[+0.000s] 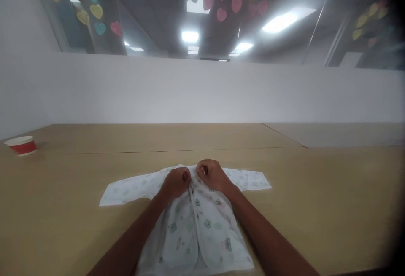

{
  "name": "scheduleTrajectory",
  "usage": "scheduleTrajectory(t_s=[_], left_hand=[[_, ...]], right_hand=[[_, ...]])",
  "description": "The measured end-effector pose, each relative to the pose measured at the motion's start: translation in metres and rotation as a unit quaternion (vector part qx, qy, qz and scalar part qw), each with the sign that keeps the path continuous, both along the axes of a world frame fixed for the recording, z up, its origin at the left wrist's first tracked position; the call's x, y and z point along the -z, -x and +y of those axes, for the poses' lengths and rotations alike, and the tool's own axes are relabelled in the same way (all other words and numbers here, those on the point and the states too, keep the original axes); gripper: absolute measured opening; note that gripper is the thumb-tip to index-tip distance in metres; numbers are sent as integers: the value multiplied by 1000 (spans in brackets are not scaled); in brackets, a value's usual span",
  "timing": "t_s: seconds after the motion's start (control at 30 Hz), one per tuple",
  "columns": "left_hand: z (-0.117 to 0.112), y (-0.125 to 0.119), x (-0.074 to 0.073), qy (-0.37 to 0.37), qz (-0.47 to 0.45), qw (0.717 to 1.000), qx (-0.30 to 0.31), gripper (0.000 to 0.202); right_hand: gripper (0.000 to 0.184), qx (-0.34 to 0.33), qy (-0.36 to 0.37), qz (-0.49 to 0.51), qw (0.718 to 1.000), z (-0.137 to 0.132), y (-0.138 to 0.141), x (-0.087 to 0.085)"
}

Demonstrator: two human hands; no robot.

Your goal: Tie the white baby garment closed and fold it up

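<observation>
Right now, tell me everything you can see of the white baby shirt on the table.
The baby shirt is thin, soft-looking white fabric printed with small green and pink animal motifs. It lies spread on the tan table, long sleeves stretched out sideways, its front opening running down the middle. The left hand and right hand grip the edges at the neck. Its hem meets the view's bottom edge.

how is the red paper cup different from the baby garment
The paper cup is rigid with a red band, the baby garment soft white cloth with small green prints. The cup sits far left, untouched; the garment lies spread in front, pinched by the left hand and right hand. Both rest on the wooden table.
</observation>
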State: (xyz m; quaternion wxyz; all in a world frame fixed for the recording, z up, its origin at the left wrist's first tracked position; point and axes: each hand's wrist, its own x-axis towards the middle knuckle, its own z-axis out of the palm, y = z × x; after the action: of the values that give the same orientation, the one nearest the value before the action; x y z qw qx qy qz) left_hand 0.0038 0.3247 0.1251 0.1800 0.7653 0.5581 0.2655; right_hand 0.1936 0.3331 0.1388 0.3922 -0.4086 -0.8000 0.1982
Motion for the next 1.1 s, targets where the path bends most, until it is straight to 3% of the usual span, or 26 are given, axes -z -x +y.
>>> scheduleTrajectory(t_s=[0.13,0.2,0.33,0.47,0.57,0.67,0.8,1.0,1.1], left_hand=[[-8,5,-11,20,-17,999,23,14],[-13,13,-19,65,-27,995,68,10],[-17,29,-29,115,-24,983,143,12],[-16,31,-27,71,-16,989,129,15],[-15,27,-24,54,-19,992,116,15],[-16,24,-22,47,-20,991,121,15],[-19,20,-20,48,-29,987,153,16],[-21,14,-19,66,-44,988,134,17],[-20,13,-19,76,-60,986,133,16]], right_hand=[[16,-110,144,-58,982,-16,-2,-15],[25,-108,173,-106,973,-26,3,-18],[47,9,95,-221,970,-42,19,-17],[33,38,31,-286,957,-43,27,-11],[15,29,40,-253,966,-37,22,-5],[9,11,51,-196,979,-30,14,-4],[11,4,51,-172,984,-26,6,-7],[2,-43,73,-135,987,-25,2,-10],[11,-57,74,-118,989,-23,1,-11]])
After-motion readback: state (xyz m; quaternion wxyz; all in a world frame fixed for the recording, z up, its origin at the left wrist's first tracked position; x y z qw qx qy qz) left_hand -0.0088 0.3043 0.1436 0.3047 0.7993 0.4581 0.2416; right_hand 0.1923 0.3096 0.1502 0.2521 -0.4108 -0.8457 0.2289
